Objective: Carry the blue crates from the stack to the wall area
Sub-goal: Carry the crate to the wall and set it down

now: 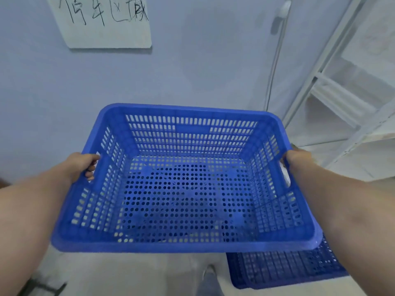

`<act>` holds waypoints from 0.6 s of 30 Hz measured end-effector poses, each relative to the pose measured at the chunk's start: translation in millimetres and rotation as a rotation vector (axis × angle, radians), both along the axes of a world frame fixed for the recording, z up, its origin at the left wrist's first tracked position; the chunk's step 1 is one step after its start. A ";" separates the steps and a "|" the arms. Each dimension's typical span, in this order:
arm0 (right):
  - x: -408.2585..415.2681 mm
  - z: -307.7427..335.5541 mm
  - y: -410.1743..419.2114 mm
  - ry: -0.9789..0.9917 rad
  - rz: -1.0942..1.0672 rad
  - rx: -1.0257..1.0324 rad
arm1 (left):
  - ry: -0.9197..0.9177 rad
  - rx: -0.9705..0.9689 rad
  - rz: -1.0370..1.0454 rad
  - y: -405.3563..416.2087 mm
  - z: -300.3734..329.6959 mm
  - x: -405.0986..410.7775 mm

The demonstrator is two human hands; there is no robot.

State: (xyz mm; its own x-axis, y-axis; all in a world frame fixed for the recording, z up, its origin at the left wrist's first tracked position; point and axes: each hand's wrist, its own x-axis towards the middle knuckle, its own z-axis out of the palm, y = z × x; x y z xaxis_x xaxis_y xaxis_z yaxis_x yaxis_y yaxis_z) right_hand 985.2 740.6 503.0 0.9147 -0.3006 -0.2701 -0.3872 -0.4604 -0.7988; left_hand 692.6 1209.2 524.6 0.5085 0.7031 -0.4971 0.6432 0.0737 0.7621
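An empty blue perforated crate [186, 189] fills the middle of the head view, held level in the air close to a pale wall. My left hand [83, 166] grips its left handle slot, fingers curled through the opening. On the opposite side my right hand [298, 162] is closed on the right rim by the handle slot. Below and to the right, a second blue crate [284, 268] lies on the floor, partly hidden under the held one.
A paper sign [106, 22] with handwritten characters hangs on the wall at upper left. White metal shelving [350, 99] stands at the right, and a thin cable [275, 60] runs down the wall. My shoe [210, 274] shows on the pale floor.
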 end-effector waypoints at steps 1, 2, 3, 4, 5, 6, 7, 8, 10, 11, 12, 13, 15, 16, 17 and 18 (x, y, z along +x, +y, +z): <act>13.1 -2.6 10.5 0.007 0.030 -0.004 | 0.007 -0.005 0.020 6.2 -5.5 6.9; 25.2 -5.0 20.9 0.022 0.057 -0.023 | 0.011 -0.011 0.044 13.1 -10.8 14.6; 37.4 -8.6 30.3 0.032 0.091 -0.027 | 0.014 -0.016 0.067 18.8 -15.6 21.0; 50.1 -12.6 40.3 0.037 0.105 -0.015 | 0.016 -0.017 0.092 24.6 -20.2 26.0; 63.0 -18.2 51.7 0.036 0.120 0.001 | 0.021 -0.015 0.114 29.5 -24.4 29.5; 75.0 -23.7 62.4 0.046 0.127 0.017 | 0.029 -0.011 0.139 34.6 -29.2 31.7; 85.5 -30.8 72.9 0.048 0.143 0.027 | 0.034 -0.008 0.168 39.9 -33.9 32.0; 88.2 -30.9 83.5 0.056 0.167 0.012 | 0.043 -0.007 0.196 45.8 -39.6 32.9; 95.8 -36.0 103.6 0.078 0.192 -0.003 | 0.066 -0.022 0.228 58.3 -51.8 35.4; 100.5 -41.2 113.4 0.093 0.209 0.000 | 0.072 -0.035 0.250 65.5 -60.0 37.0; 106.1 -47.3 123.4 0.111 0.226 -0.001 | 0.075 -0.046 0.276 73.3 -69.2 39.0; 111.1 -54.5 133.6 0.130 0.238 -0.021 | 0.078 -0.047 0.296 81.2 -78.5 41.5; 120.6 -75.2 150.0 0.189 0.267 -0.050 | 0.087 -0.024 0.316 99.7 -97.9 47.8; 124.4 -85.5 157.3 0.209 0.276 -0.044 | 0.100 -0.014 0.314 110.3 -107.3 50.6; 126.1 -93.3 165.1 0.227 0.276 -0.040 | 0.119 -0.011 0.319 120.3 -116.6 52.8; 129.4 -103.3 171.9 0.236 0.267 -0.028 | 0.137 -0.014 0.322 129.5 -126.7 54.0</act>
State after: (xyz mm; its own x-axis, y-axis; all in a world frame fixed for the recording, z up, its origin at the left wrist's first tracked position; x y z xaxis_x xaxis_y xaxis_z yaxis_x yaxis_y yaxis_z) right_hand 1114.6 912.5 399.8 0.8757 -0.0695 -0.4779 -0.4220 -0.5911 -0.6873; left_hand 746.5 1338.7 397.9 0.1895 0.8092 -0.5562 0.6812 0.2996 0.6679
